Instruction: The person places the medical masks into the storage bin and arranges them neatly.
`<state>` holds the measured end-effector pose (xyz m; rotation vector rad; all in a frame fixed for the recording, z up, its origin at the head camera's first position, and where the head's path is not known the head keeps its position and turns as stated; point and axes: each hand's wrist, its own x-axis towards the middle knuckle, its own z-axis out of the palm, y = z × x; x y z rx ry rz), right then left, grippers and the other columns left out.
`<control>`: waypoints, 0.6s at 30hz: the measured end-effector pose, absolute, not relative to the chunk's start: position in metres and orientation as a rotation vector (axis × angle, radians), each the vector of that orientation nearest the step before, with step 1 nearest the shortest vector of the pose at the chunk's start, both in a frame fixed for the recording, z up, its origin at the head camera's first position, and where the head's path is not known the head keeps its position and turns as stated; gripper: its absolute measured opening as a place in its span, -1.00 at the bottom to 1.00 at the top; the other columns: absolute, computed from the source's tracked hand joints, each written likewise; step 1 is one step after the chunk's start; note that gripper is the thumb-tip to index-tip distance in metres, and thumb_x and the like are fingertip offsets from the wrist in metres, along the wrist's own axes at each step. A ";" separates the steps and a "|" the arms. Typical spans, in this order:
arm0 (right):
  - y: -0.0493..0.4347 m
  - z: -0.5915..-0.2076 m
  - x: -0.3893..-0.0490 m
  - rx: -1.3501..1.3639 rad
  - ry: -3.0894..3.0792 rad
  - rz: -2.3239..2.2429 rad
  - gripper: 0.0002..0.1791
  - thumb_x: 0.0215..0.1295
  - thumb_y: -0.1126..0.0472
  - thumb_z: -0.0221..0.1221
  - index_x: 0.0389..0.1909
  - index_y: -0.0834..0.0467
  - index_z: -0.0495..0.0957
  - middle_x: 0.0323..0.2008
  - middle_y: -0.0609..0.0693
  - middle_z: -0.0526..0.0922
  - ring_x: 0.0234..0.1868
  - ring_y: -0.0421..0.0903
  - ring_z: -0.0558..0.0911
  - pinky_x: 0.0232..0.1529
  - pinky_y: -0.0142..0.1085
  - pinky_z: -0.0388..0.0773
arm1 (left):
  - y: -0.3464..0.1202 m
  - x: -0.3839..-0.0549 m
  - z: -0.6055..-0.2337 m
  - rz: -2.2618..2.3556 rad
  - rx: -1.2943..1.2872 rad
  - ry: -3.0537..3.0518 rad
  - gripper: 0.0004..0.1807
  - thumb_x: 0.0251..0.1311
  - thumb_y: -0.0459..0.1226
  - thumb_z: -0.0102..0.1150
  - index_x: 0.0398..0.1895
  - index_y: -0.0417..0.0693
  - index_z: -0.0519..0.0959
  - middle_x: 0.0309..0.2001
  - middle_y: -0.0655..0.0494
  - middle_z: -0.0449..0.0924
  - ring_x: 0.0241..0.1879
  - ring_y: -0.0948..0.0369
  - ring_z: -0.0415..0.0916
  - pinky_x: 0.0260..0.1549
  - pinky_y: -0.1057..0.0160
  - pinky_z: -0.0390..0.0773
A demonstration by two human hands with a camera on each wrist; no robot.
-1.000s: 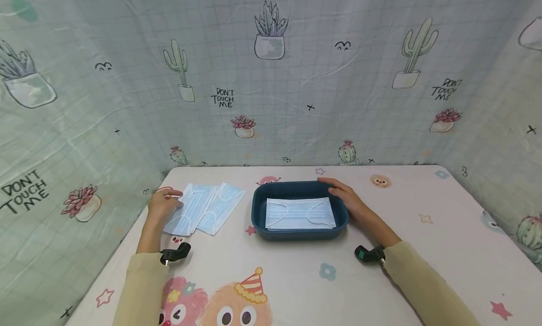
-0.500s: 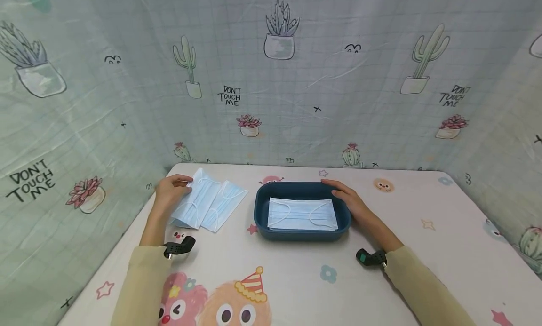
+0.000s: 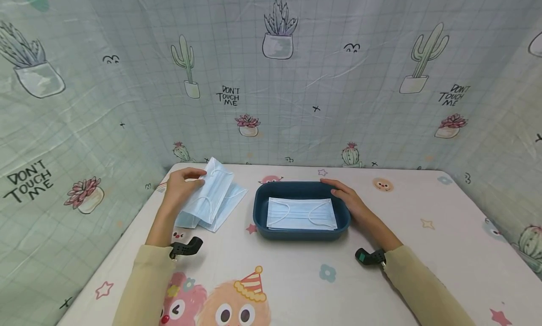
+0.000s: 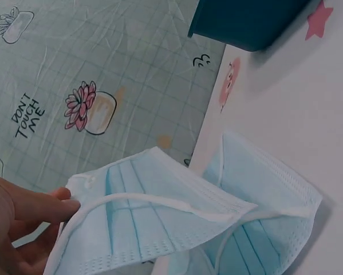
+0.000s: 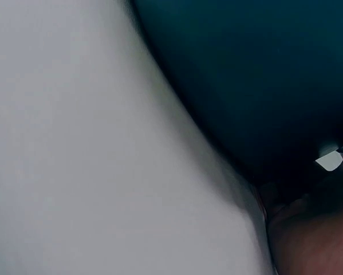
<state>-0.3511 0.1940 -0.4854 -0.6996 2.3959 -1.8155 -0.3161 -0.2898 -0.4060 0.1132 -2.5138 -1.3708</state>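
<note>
My left hand [image 3: 179,190] pinches the edge of a pale blue pleated face mask [image 3: 216,187], holding it tilted with one end raised. White ear loops show on it. In the left wrist view, thumb and fingers [image 4: 51,207] grip one corner of it. Partly covered by the lifted mask, another face mask [image 3: 232,203] lies on the table. To the right stands a dark blue plastic bin [image 3: 301,235], a face mask [image 3: 302,214] lying flat inside. My right hand [image 3: 350,201] holds the bin's right rear rim, thumb toward the inside. The right wrist view shows mostly the bin's outer wall [image 5: 234,74].
A white table [image 3: 296,288] with printed cartoon figures carries everything. Behind it and at both sides hangs a grey-green curtain [image 3: 296,123] printed with cacti. Each wrist wears a small black device, such as the left wrist camera [image 3: 186,247].
My left hand has taken up the left face mask and carried it right, its far end rising, so it now overlaps the other mask. The right hand stays on the bin.
</note>
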 end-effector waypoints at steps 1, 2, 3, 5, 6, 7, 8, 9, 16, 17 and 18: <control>0.193 -0.485 -0.351 -0.702 2.391 -1.821 -0.47 0.61 0.30 -0.18 0.53 0.25 0.28 0.59 0.23 0.20 0.68 0.22 -0.06 0.63 0.26 -0.24 | -0.288 -0.316 -0.405 -1.373 0.109 -2.512 -0.65 0.33 -0.38 0.19 0.16 -0.19 0.66 0.22 -0.24 0.60 0.33 -0.11 0.42 0.33 -0.12 0.38; 0.193 -0.485 -0.351 -0.705 2.390 -1.823 -0.47 0.61 0.30 -0.18 0.53 0.25 0.29 0.59 0.24 0.21 0.68 0.22 -0.05 0.63 0.25 -0.24 | -0.286 -0.316 -0.403 -1.381 0.110 -2.507 -0.65 0.32 -0.38 0.19 0.16 -0.19 0.67 0.22 -0.23 0.61 0.34 -0.10 0.42 0.34 -0.12 0.38; 0.193 -0.486 -0.351 -0.704 2.390 -1.826 -0.47 0.61 0.30 -0.18 0.53 0.25 0.29 0.59 0.23 0.21 0.68 0.22 -0.05 0.63 0.25 -0.23 | -0.284 -0.316 -0.402 -1.389 0.116 -2.506 -0.64 0.32 -0.37 0.20 0.16 -0.18 0.67 0.22 -0.22 0.61 0.35 -0.10 0.41 0.35 -0.11 0.38; 0.193 -0.486 -0.351 -0.707 2.389 -1.830 -0.47 0.61 0.30 -0.18 0.52 0.26 0.29 0.58 0.24 0.22 0.68 0.22 -0.04 0.63 0.24 -0.23 | -0.279 -0.315 -0.398 -1.414 0.120 -2.503 -0.63 0.31 -0.37 0.21 0.17 -0.18 0.67 0.24 -0.21 0.60 0.37 -0.09 0.39 0.35 -0.09 0.39; 0.194 -0.486 -0.351 -0.704 2.388 -1.835 -0.47 0.61 0.31 -0.19 0.52 0.26 0.29 0.58 0.24 0.22 0.68 0.22 -0.03 0.64 0.23 -0.23 | -0.277 -0.315 -0.396 -1.425 0.121 -2.504 -0.62 0.31 -0.37 0.22 0.18 -0.17 0.67 0.25 -0.20 0.59 0.38 -0.09 0.39 0.35 -0.09 0.39; 0.194 -0.487 -0.351 -0.704 2.388 -1.835 -0.47 0.61 0.31 -0.19 0.52 0.26 0.29 0.58 0.24 0.22 0.68 0.22 -0.03 0.64 0.23 -0.23 | -0.274 -0.314 -0.394 -1.432 0.119 -2.507 -0.62 0.31 -0.37 0.23 0.19 -0.16 0.66 0.26 -0.19 0.58 0.38 -0.09 0.38 0.34 -0.08 0.40; 0.194 -0.487 -0.351 -0.703 2.390 -1.833 -0.47 0.61 0.31 -0.19 0.52 0.26 0.29 0.58 0.24 0.22 0.68 0.22 -0.03 0.64 0.24 -0.23 | -0.271 -0.313 -0.392 -1.442 0.114 -2.510 -0.60 0.31 -0.38 0.24 0.21 -0.16 0.65 0.28 -0.19 0.57 0.36 -0.10 0.41 0.33 -0.07 0.43; 0.194 -0.487 -0.350 -0.700 2.390 -1.832 -0.47 0.61 0.31 -0.18 0.52 0.26 0.29 0.58 0.24 0.21 0.68 0.22 -0.04 0.63 0.24 -0.23 | -0.268 -0.312 -0.389 -1.446 0.105 -2.517 -0.58 0.30 -0.38 0.25 0.23 -0.16 0.64 0.29 -0.19 0.56 0.34 -0.11 0.44 0.30 -0.05 0.46; 0.194 -0.486 -0.349 -0.674 2.401 -1.819 -0.47 0.61 0.31 -0.18 0.53 0.23 0.30 0.59 0.21 0.21 0.69 0.21 -0.07 0.63 0.27 -0.25 | -0.251 -0.303 -0.376 -1.442 0.069 -2.547 -0.50 0.27 -0.37 0.33 0.30 -0.06 0.61 0.37 -0.08 0.51 0.11 -0.02 0.62 -0.07 0.33 0.57; 0.193 -0.486 -0.349 -0.678 2.398 -1.823 -0.47 0.61 0.31 -0.18 0.52 0.23 0.30 0.59 0.22 0.21 0.69 0.21 -0.07 0.63 0.27 -0.26 | -0.249 -0.301 -0.374 -1.439 0.058 -2.550 -0.50 0.27 -0.36 0.33 0.30 -0.05 0.60 0.37 -0.06 0.51 0.09 0.00 0.63 -0.12 0.37 0.57; 0.193 -0.486 -0.350 -0.680 2.400 -1.821 -0.47 0.61 0.31 -0.18 0.52 0.23 0.30 0.59 0.22 0.21 0.69 0.21 -0.07 0.63 0.27 -0.26 | -0.246 -0.300 -0.373 -1.439 0.044 -2.551 -0.50 0.27 -0.37 0.34 0.31 -0.05 0.60 0.37 -0.06 0.51 0.08 0.01 0.64 -0.15 0.40 0.56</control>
